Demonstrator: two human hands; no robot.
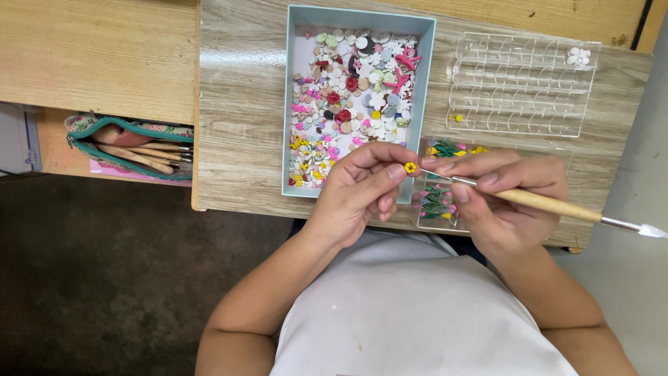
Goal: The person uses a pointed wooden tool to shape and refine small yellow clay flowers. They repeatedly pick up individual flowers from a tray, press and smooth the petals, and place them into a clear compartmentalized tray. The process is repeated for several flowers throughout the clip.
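Hands meet over the near edge of the worktop [236, 104]. Left hand [358, 191] is curled nearly closed, thumb and forefinger pinching a tiny yellow flower [410, 168] with a dark centre, held just off the near right corner of the teal tray [287, 104]. Right hand [504, 191] is closed around a wooden-handled tool [550, 204]; its thin metal tip points at the flower, and whether the two touch can't be made out. The tool's far end runs out to the right frame edge, with a pale tip there.

Tray holds a heap of small flat pieces: white, pink, red, yellow, brown. Too small to tell individual shapes apart, apart from a few pink star-like ones.

Clear compartment box [522, 87] sits right of the tray, mostly bare, with one white cluster in the top right cell. A second clear box [438, 202] lies under the right hand, largely covered; pink, green and yellow bits show through.

Left, below the worktop, an open teal pouch [129, 150] on a shelf shows wooden handles; its ends are hidden.
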